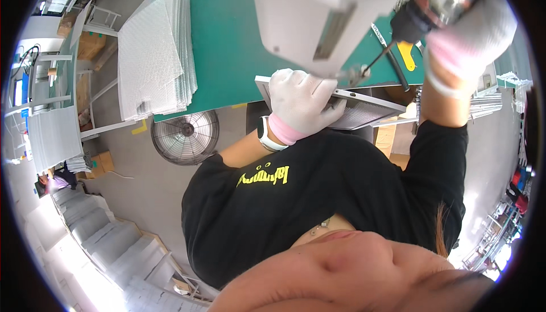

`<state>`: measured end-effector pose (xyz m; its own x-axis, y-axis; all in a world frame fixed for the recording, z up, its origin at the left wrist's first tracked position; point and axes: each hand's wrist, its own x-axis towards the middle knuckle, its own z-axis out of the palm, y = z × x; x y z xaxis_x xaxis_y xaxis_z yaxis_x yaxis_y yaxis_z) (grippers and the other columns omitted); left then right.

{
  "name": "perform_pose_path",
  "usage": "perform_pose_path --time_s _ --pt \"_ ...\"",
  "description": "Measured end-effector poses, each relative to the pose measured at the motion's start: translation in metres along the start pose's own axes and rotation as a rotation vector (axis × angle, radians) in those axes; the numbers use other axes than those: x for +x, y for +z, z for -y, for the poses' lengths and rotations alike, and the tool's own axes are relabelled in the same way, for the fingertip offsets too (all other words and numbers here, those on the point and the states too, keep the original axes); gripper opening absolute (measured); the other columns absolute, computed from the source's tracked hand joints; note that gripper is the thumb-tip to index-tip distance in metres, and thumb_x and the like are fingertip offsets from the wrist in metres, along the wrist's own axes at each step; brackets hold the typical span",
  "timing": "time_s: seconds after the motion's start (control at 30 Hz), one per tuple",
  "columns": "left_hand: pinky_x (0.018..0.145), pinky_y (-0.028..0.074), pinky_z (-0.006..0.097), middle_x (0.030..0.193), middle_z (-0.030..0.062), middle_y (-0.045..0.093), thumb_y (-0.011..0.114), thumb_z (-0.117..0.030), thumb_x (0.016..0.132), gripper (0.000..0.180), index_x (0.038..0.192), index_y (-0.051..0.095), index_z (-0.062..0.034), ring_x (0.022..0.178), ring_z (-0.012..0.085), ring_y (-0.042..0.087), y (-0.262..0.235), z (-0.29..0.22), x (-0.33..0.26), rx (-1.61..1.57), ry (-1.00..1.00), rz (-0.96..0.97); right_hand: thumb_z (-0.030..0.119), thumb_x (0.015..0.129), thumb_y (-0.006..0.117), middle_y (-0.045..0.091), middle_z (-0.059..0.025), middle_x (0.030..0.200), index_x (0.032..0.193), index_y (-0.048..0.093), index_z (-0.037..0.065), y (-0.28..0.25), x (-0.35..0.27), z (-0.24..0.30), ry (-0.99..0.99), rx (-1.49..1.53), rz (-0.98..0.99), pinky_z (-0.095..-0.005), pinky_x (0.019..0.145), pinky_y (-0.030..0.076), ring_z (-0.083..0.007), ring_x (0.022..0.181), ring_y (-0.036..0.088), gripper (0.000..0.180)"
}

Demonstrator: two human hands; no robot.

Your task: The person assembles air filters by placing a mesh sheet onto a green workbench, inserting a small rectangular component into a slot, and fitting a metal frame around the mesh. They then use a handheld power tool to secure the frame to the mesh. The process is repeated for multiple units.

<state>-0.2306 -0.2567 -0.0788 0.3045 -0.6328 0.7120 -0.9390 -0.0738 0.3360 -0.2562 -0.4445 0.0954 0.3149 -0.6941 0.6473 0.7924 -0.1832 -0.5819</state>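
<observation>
My left hand (301,102), in a white glove with a pink cuff, curls over the upper edge of a white-framed mesh panel (358,116). The panel leans at the front edge of the green table, close against my body. At the upper right, my raised right hand (475,33), gloved the same way, is closed around a dark power tool (418,19), partly blurred. Its thin shaft slants down toward small metal parts (357,74) near the panel's edge. Just beyond my left hand, a large white housing (307,22) with a slot blocks part of the table from sight.
A stack of mesh sheets (153,56) lies along the left of the green table (224,45). A yellow-handled tool (406,56) and a long black-handled tool (396,67) lie at the right. A round floor fan (186,136) stands below the table's left front edge.
</observation>
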Motion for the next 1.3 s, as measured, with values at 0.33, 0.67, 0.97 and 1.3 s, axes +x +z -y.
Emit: perform_pose_path --time_s 0.33,0.67,0.97,1.3 --pt "0.06 0.039 0.038 0.072 -0.0042 0.06 0.079 -0.027 0.067 0.029 0.094 0.077 -0.0162 0.066 0.0169 0.06 -0.004 -0.005 -0.007 0.048 -0.007 0.086 0.046 0.1 0.06 0.049 0.0012 0.064 0.092 0.055 0.004 0.002 -0.026 0.018 0.489 0.165 0.297 -0.0218 0.045 0.038 -0.0086 0.049 0.048 0.044" --pt "0.052 0.038 0.034 0.068 -0.0018 0.054 0.081 -0.023 0.068 0.036 0.102 0.076 -0.0112 0.059 0.0174 0.055 -0.001 -0.005 -0.012 -0.082 0.025 0.078 0.038 0.1 0.058 0.056 -0.0034 0.081 0.099 0.056 0.005 -0.008 -0.028 0.016 0.545 0.308 0.426 -0.0208 0.057 0.044 -0.0087 0.065 0.052 0.034" --pt "0.065 0.046 0.039 0.077 0.0032 0.055 0.079 -0.026 0.078 0.046 0.119 0.069 -0.0088 0.072 0.0215 0.058 0.012 -0.003 -0.035 -0.199 0.022 0.293 0.042 0.1 0.057 0.055 -0.003 0.078 0.101 0.056 0.005 -0.003 -0.041 0.013 0.529 0.344 0.257 -0.0215 0.056 0.043 -0.0091 0.063 0.052 0.037" --pt "0.093 0.05 0.045 0.119 0.0093 0.069 0.074 -0.036 0.082 0.046 0.12 0.069 -0.0121 0.113 0.0309 0.063 0.011 0.022 -0.029 -0.577 -0.092 0.455 0.046 0.101 0.056 0.054 -0.0026 0.075 0.103 0.056 0.006 0.001 -0.039 0.017 0.495 0.36 0.175 -0.0223 0.055 0.042 -0.0096 0.061 0.051 0.04"
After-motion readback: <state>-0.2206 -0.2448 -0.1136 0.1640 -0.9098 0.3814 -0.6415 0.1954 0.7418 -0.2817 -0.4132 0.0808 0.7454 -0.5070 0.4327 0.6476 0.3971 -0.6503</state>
